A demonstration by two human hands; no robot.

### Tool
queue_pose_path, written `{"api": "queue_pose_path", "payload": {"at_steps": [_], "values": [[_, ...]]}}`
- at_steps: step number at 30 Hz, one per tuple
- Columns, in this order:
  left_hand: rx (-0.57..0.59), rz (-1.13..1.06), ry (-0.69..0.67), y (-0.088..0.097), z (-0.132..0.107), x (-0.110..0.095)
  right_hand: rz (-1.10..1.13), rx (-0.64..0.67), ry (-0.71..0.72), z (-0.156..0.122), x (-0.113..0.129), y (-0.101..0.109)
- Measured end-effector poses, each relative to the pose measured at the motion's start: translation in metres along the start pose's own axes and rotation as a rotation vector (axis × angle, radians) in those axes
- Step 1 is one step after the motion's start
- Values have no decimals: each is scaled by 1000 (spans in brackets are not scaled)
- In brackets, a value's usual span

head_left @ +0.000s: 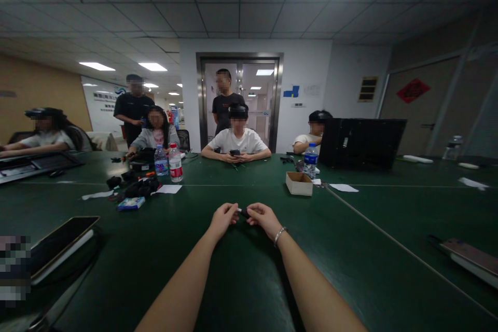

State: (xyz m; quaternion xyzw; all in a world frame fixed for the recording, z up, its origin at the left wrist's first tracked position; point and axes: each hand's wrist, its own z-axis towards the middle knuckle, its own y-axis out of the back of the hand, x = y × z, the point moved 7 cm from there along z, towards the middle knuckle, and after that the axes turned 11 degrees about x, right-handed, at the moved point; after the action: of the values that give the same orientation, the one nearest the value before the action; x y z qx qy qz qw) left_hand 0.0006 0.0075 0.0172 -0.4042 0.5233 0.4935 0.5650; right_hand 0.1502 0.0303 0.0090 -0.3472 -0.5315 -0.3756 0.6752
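Both of my hands meet over the green table [249, 259], just ahead of me. Between them is a small dark piece with a light end [244, 212], too small to name surely. My left hand [224, 219] is closed, its thumb and fingers pinching the light end. From the other side my right hand [264, 218], with a bracelet [279, 236] at the wrist, pinches the dark part. The fingers partly cover the piece.
An open cardboard box [299, 184] stands beyond my right hand, near a water bottle [310, 161]. Farther left are two bottles, a blue packet [131, 204] and dark clutter. Phones lie at both sides. A large black monitor [361, 142] and several people are across the table.
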Motion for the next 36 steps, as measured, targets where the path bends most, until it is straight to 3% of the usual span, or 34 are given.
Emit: {"api": "queue_pose_path", "payload": {"at_steps": [7,15,22,26,29,34,36], "values": [[92,58,-133,-3,-3,-13,10,-5,8,-2,3,0],[20,37,-8,1,2,1,-5,-12,4,0,2,0],[147,32,-164,-5,-5,-15,-12,1,-8,0,0,1],[50,14,-47,-2,-3,-8,-1,6,-1,0,2,0],[60,39,29,-3,-1,-2,-13,16,-1,-2,4,-2],[125,68,-134,-7,-5,-13,-38,10,13,-4,7,-5],[91,59,-121,-5,-5,-10,-51,19,12,-4,7,-6]]}}
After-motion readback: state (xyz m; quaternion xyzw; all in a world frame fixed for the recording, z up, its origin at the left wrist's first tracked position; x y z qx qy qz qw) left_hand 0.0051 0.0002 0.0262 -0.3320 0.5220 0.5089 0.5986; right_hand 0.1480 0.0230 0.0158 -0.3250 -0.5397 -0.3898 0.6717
